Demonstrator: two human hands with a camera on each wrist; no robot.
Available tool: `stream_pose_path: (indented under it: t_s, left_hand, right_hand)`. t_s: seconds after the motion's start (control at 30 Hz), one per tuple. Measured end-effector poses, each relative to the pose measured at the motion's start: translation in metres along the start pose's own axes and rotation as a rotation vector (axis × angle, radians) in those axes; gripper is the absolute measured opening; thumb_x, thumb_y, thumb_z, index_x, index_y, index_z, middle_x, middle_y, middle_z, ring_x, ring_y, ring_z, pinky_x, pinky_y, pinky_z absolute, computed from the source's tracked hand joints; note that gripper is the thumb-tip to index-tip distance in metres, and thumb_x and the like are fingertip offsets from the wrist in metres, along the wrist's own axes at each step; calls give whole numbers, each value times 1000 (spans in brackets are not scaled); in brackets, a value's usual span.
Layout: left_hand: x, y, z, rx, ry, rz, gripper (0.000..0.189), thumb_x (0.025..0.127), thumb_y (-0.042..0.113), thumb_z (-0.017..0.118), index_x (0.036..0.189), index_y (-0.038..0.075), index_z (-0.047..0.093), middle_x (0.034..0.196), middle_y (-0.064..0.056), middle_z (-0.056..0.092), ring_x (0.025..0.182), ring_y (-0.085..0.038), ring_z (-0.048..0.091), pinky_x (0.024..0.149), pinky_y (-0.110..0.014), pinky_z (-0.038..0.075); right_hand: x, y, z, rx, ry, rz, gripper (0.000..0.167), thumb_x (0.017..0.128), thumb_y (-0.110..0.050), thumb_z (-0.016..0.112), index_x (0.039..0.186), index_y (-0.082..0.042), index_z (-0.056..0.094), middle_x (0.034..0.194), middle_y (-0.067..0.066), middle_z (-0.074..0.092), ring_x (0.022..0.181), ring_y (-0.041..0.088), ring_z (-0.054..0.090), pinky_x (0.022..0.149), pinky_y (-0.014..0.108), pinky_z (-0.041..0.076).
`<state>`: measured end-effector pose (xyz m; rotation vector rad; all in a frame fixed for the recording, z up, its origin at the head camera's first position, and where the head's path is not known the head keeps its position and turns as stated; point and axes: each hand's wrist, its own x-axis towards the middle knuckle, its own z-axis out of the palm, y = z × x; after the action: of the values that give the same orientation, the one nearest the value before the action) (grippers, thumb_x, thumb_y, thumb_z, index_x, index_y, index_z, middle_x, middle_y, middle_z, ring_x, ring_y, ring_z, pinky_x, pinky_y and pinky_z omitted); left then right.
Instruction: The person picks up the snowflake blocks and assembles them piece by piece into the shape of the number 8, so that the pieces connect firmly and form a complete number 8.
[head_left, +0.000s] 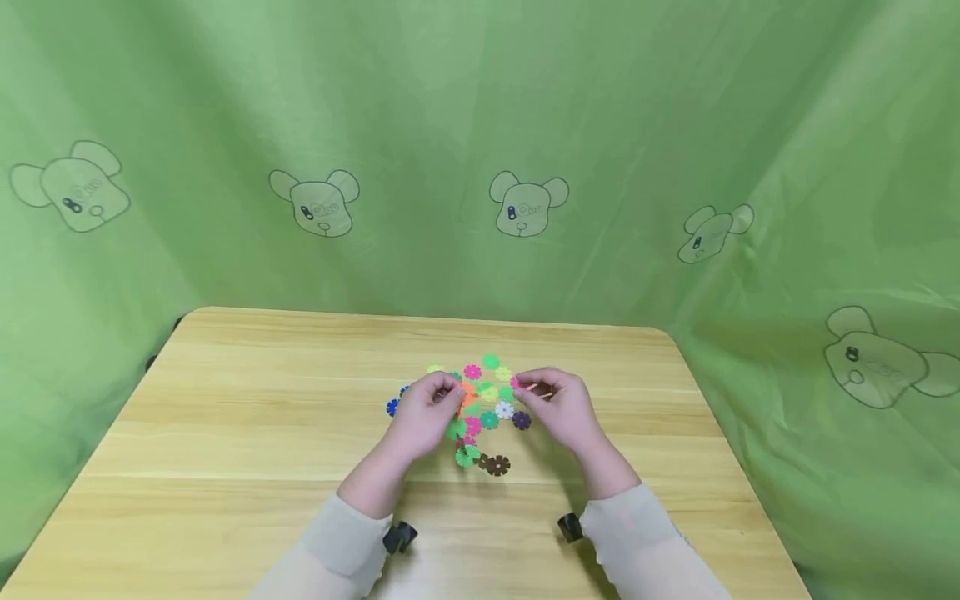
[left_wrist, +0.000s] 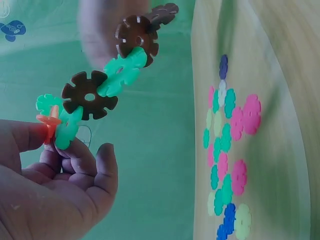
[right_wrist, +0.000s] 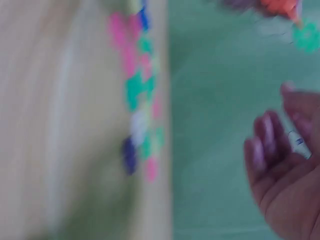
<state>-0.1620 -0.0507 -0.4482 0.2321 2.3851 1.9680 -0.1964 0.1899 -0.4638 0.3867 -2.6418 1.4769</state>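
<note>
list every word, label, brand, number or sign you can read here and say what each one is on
None can be read for certain.
Lettering on the animal-head prints of the green curtain: too small and faint.
Curtain marks in both wrist views: too small or blurred.
Flower-shaped disc chain, discs on the wooden table, black wrist devices: no text visible.

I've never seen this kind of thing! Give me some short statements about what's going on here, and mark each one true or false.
1. The left hand holds a disc chain. True.
2. Every disc in that chain is blue. False: it shows brown discs and green discs, with an orange piece at the hand.
3. A white disc lies next to a purple disc on the table. True.
4. Green cloth covers the table. False: the cloth hangs behind it; the table shows wood grain.
</note>
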Motion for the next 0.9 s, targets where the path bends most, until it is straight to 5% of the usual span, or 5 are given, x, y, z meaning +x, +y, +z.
stream_pose_path:
  t_s: [0.13,0.33,0.9]
  left_hand:
    - [1,-2,-3,-26,28,-6,12,105,8,60,104,-2,67,85,-5,62,77,-16,56,71,-28,52]
    - [2,0,-5,-45,53,5,13,105,7,59,104,-3,67,88,-15,64,76,-16,55,71,-27,51]
    - [0,2,-4,-60,51,5,15,105,6,61,111,-6,68,92,-17,66,79,-16,59,70,-24,53]
  right_hand:
    - [2,26,4,-120,-36,160,24,93,-5,80,113,7,74,96,11,75,83,21,66,73,27,59]
    - [0,50,11,-196,-48,262,29,92,-12,83,115,4,75,98,9,75,90,23,69,84,40,61]
    - [-3,64,18,-359,-115,323,29,91,-17,85,113,0,77,96,4,74,92,23,69,94,49,57]
